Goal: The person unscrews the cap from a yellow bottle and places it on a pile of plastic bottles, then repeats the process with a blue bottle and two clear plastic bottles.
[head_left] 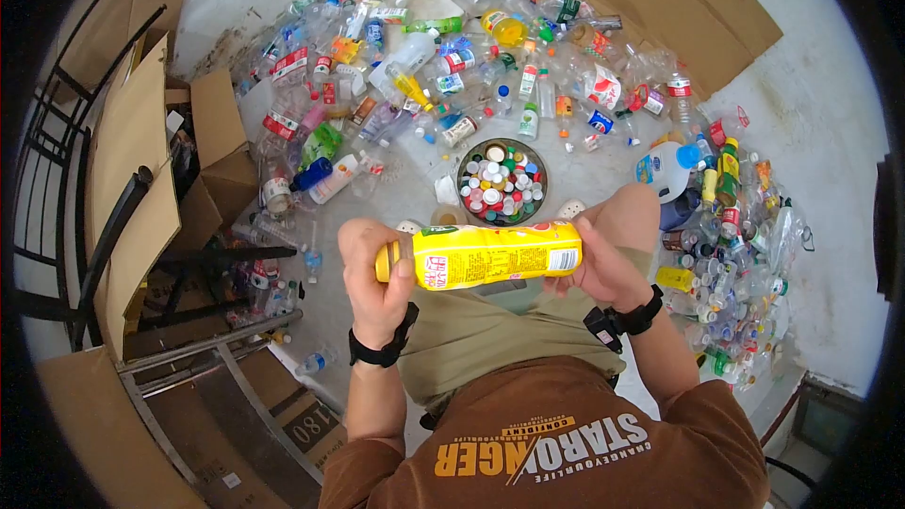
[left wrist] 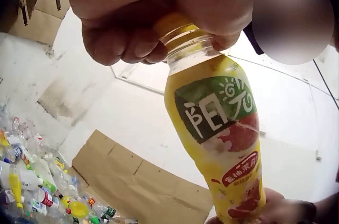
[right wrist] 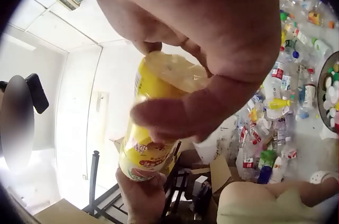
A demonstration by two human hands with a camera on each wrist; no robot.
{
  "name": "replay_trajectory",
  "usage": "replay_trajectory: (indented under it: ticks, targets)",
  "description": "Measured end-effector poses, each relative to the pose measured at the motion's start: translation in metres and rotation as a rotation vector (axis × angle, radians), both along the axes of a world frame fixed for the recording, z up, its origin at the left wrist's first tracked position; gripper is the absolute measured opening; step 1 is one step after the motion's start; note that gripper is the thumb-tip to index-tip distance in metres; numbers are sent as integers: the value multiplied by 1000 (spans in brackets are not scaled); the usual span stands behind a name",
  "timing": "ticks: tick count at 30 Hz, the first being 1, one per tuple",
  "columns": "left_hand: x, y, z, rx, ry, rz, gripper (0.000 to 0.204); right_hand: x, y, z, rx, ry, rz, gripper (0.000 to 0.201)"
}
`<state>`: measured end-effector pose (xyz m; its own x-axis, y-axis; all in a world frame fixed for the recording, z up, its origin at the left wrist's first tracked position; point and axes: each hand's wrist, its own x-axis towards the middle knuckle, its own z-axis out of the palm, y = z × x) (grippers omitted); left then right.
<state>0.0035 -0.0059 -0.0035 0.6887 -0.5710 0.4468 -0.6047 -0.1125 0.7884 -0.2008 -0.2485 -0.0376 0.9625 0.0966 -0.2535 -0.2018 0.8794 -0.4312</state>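
A yellow-labelled bottle (head_left: 500, 253) is held sideways above the lap in the head view, its capped neck to the left. The left hand (head_left: 374, 273) grips the yellow cap and neck, fingers curled round them. At the base, the right hand (head_left: 603, 264) holds the bottle between thumb and fingers. Seen from the left wrist, the bottle (left wrist: 214, 123) shows a green patch and red fruit on its label, with the left hand (left wrist: 169, 12) over the cap. In the right wrist view the right hand (right wrist: 206, 70) wraps the base of the bottle (right wrist: 153, 97).
Beyond the knees, a round pan (head_left: 462, 190) holds many loose caps. Plastic bottles (head_left: 457, 61) lie heaped in an arc ahead and to the right. Cardboard (head_left: 141, 198) and a black metal frame (head_left: 94, 273) stand at the left. A large clear jug (head_left: 666, 172) is near the right knee.
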Motion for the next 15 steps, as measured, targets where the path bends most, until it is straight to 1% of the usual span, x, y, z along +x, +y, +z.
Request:
replay_trajectory:
  ticks: [1,3,5,7,9,11,12,13,15]
  targets:
    - [-1,-1,1,-4,10,-3,29,-3,-11,-29,101,-59,120,61]
    - [-2,-3,2,-12,31,-7,29,-4,-11,-35,51,-99,127,60]
    - [1,1,-2,-1,66,31,29,-3,7,-6,-247,-59,-102,57]
    - [3,4,-5,9,98,45,28,2,11,-3,-562,-194,-175,56]
    - [3,4,-5,12,124,34,27,5,14,6,-555,-188,-211,55]
    - [1,2,-5,-6,89,25,28,6,14,23,-228,-44,-203,56]
    - [-1,1,-4,-14,72,22,28,3,5,3,-95,-85,-67,56]
    - [-2,-1,-2,3,51,17,28,-3,-11,-33,38,-125,69,57]
    - [-4,-4,4,36,9,9,28,-6,-15,-41,66,-126,117,56]
